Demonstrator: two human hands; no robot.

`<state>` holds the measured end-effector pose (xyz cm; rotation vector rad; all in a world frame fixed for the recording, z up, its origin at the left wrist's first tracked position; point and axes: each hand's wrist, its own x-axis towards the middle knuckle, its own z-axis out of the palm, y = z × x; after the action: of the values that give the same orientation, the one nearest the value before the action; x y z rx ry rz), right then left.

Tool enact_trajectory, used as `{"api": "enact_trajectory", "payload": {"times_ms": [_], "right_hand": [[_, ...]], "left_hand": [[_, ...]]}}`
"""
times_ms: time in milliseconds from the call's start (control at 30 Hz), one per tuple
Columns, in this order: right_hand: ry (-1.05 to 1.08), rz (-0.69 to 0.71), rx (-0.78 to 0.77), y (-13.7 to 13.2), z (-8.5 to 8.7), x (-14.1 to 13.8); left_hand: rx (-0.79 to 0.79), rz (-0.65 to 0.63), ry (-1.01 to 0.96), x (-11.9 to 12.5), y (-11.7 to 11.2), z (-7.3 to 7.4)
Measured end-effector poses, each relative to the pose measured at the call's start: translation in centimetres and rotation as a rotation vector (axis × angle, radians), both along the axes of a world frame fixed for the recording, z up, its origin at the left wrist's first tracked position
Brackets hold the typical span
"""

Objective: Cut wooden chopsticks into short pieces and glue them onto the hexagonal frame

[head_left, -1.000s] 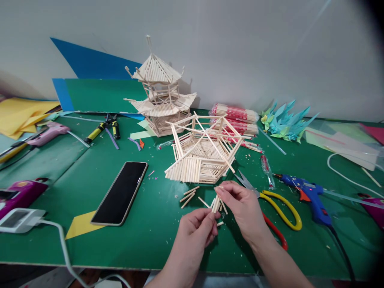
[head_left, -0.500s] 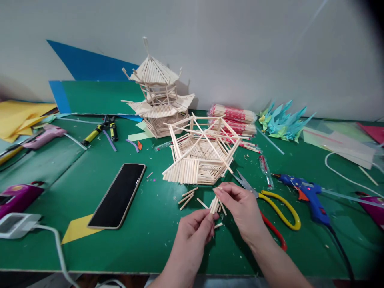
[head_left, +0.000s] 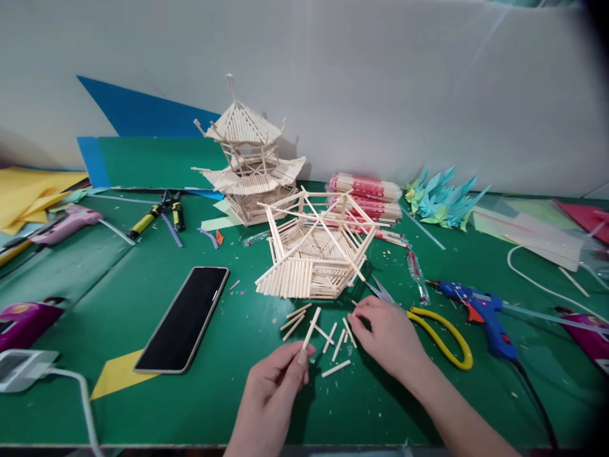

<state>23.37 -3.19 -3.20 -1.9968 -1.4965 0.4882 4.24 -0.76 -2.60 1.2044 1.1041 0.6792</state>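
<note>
My left hand (head_left: 278,387) pinches one short wooden stick (head_left: 311,328) between thumb and fingers, its free end pointing up and away. Beyond and to the right, my right hand (head_left: 385,330) hovers low over the table with its fingers drawn together. A small tip shows by those fingers, but what they hold is mostly hidden. Several loose cut sticks (head_left: 336,369) lie between and in front of the hands. Just beyond stands a six-sided stick frame (head_left: 323,247), its near left side covered by a sloping row of sticks. Scissors (head_left: 440,336) with yellow grips lie partly under my right hand.
A stick pagoda (head_left: 252,158) stands at the back beside red-wrapped stick bundles (head_left: 364,187). A blue glue gun (head_left: 480,311) lies right, a phone (head_left: 183,320) left. Farther left are pliers (head_left: 147,219) and a pink glue gun (head_left: 71,223). Blue paper leaves (head_left: 442,197) sit back right.
My hands have moved apart. The left has gone left with a single stick; the right has left the small cluster held between them. More loose sticks now show on the table.
</note>
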Motion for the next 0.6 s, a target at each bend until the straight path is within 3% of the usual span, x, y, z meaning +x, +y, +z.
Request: {"api": "enact_trajectory", "payload": {"times_ms": [133, 233, 367, 500, 600], "right_hand": [[-0.156, -0.035, -0.026, -1.4, 0.0, 0.8], [-0.247, -0.163, -0.049, -4.1, -0.3, 3.4], [-0.384, -0.258, -0.117, -7.4, -2.1, 6.8], [-0.446, -0.246, -0.164, -8.1, -4.0, 7.9], [-0.462, -0.227, -0.166, -7.9, -4.4, 8.2]], "left_hand": [[0.0, 0.009, 0.0, 0.4, -0.4, 0.3], [-0.038, 0.026, -0.025, 0.8, -0.5, 0.2], [-0.026, 0.064, -0.064, 1.4, -0.6, 0.2], [0.025, 0.019, -0.047, 1.8, -0.7, 0.9], [0.045, 0.051, -0.02, 1.7, -0.7, 1.2]]}}
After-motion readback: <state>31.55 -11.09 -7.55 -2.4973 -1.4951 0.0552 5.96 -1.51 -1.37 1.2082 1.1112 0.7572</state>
